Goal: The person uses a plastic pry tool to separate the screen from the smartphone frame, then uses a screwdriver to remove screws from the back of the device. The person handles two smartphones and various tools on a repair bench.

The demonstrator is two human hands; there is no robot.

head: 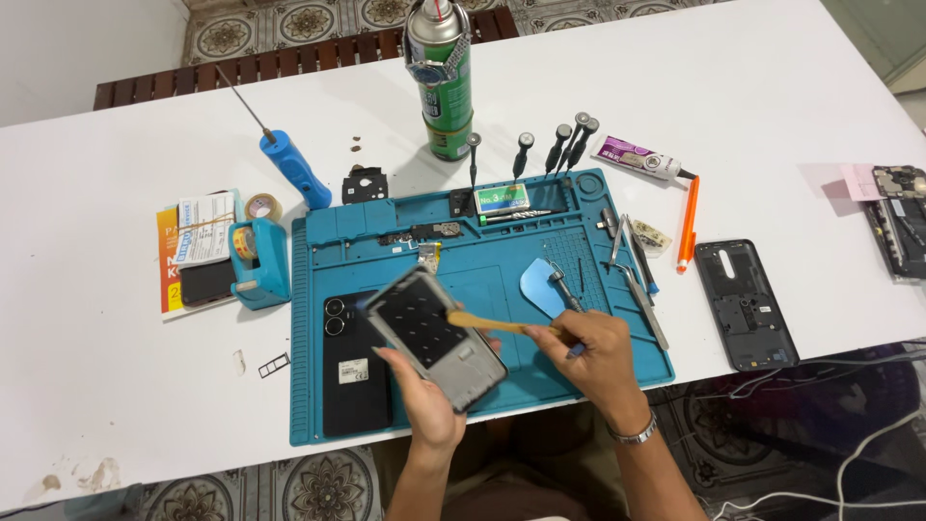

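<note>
While left hand [424,391] fingers cradle the phone frame [434,335], a brush [487,323] seemingly touches it.

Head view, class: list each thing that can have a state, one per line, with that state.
Phone frame: stripped, tilted, held in left hand.
Brush: gripped by right hand, bristles on the frame.
Black phone: face down on blue mat.
Spray can: upright.
Orange pen: lying flat.

We see a tall green spray can [440,82] with a label at the back of the white surface [116,386] | a small white and purple tube [639,159] to its right | orange and white packets [193,253] at the left | a white sticker on the black phone back [353,370]
</note>
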